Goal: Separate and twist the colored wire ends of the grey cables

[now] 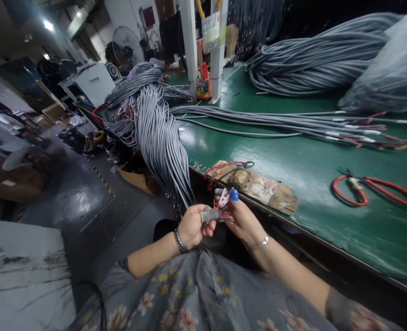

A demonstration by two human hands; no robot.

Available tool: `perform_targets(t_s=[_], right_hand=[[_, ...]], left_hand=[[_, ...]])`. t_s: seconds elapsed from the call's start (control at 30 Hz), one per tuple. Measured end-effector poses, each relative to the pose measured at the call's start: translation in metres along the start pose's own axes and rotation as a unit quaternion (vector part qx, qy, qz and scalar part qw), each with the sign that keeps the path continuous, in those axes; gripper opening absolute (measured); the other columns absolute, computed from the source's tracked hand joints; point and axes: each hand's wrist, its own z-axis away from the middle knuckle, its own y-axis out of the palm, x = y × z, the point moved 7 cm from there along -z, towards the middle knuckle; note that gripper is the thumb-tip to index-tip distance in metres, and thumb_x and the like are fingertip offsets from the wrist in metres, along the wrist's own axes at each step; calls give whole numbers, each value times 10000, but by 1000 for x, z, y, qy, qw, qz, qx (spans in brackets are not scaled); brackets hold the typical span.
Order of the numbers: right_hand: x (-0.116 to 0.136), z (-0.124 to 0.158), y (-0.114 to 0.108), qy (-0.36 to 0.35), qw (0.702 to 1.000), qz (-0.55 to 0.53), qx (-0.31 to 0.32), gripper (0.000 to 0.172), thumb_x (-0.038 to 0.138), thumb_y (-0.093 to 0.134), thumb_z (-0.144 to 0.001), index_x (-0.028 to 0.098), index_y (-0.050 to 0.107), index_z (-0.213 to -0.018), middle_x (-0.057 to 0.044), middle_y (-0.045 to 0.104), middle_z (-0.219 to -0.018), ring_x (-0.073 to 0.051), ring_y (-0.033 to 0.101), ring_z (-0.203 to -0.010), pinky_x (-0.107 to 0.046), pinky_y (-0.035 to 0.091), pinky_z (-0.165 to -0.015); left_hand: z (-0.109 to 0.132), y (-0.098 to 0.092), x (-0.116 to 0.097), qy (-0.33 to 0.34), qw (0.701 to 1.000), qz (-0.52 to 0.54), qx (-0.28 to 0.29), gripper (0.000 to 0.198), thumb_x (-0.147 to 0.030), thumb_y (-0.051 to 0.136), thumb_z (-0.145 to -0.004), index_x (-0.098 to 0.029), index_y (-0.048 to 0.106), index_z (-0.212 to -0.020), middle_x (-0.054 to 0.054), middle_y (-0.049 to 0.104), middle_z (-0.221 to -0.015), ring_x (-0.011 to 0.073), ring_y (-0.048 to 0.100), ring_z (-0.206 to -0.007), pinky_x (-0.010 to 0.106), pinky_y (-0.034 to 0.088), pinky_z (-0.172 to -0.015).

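Observation:
In front of my body, my left hand (193, 226) is closed, its thumb in a grey finger cover, pinching a bunch of thin coloured wires (226, 217). Beside it, my right hand (242, 219) is also closed, with a blue cover on one fingertip and a grey one on another. Between its fingertips sits a small pale pink piece (223, 197), which looks like a connector. Orange and other thin wires run close beneath that piece; whether they enter it is too small to tell. The cable behind the wires is hidden by my left hand.
A large bundle of grey cables (158, 119) hangs over the green table (279, 154) edge at left. A worn wooden block (261, 186) lies at the near edge. Red-handled pliers (365, 183) rest at right. More cable coils (313, 55) and a plastic bag (389, 69) are behind.

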Motion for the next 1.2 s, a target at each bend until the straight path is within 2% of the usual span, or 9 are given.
perform_targets(t_s=[0.17, 0.33, 0.43, 0.6, 0.7, 0.9, 1.0, 1.07, 1.2], right_hand=[[-3, 0, 1, 4, 999, -35, 1, 504, 576, 890, -427, 194, 721, -708, 1, 683, -639, -130, 574, -548, -262, 476, -534], [-2, 5, 6, 20, 998, -19, 53, 561, 735, 748, -534, 217, 725, -747, -13, 689, -679, -153, 594, -579, -288, 497, -549], [1, 7, 4, 16, 998, -8, 61, 502, 689, 765, -576, 237, 731, -790, -2, 693, -714, -146, 600, -609, -275, 504, -563], [10, 8, 1, -37, 999, 12, 31, 369, 526, 822, -628, 219, 729, -811, 21, 646, -664, -121, 532, -567, -261, 486, -560], [12, 9, 1, -58, 997, 42, 27, 391, 571, 766, -675, 204, 717, -802, 14, 624, -645, -128, 510, -557, -276, 465, -548], [22, 12, -5, -178, 972, 153, -9, 488, 718, 668, -672, 231, 682, -705, -4, 642, -635, -176, 538, -592, -326, 462, -598], [15, 8, -2, -124, 985, 122, 19, 504, 730, 681, -642, 232, 695, -710, -11, 658, -660, -188, 560, -615, -329, 464, -592], [11, 4, 0, -82, 993, 78, 31, 466, 676, 727, -644, 227, 714, -764, -11, 671, -687, -179, 563, -609, -321, 461, -582], [8, 1, -2, -62, 997, 31, 31, 379, 548, 811, -633, 213, 721, -785, -18, 697, -728, -168, 579, -618, -313, 477, -608]], left_hand=[[-1, 0, 2, -3, 1000, -6, -8, 402, -444, 787, -481, -155, 517, -553, -16, 528, -417, 59, 404, -287, 182, 183, -315], [3, -2, 2, -3, 1000, -12, -15, 404, -454, 781, -482, -160, 517, -567, -20, 525, -418, 59, 402, -292, 183, 193, -318], [9, -3, 2, 6, 1000, -12, -23, 401, -456, 776, -486, -159, 518, -558, -15, 525, -416, 58, 405, -295, 183, 185, -317], [13, -5, -1, 33, 998, 8, -52, 423, -464, 788, -488, -166, 492, -537, -20, 531, -423, 56, 415, -293, 186, 209, -317], [11, -3, -2, 36, 997, 21, -58, 424, -466, 790, -488, -167, 496, -550, -21, 530, -422, 60, 422, -296, 184, 205, -321], [7, -1, -2, 30, 997, 22, -73, 399, -442, 783, -465, -158, 514, -545, -15, 537, -415, 59, 422, -291, 182, 191, -319], [6, 0, -2, 33, 997, 18, -72, 402, -451, 780, -474, -161, 508, -538, -17, 538, -415, 55, 422, -293, 184, 191, -320], [5, 0, -1, 33, 997, 17, -73, 407, -461, 776, -476, -162, 507, -540, -17, 536, -415, 55, 423, -293, 185, 193, -320], [4, 0, 1, 24, 997, 8, -72, 418, -463, 784, -465, -164, 502, -545, -20, 532, -413, 57, 421, -291, 182, 182, -320]])
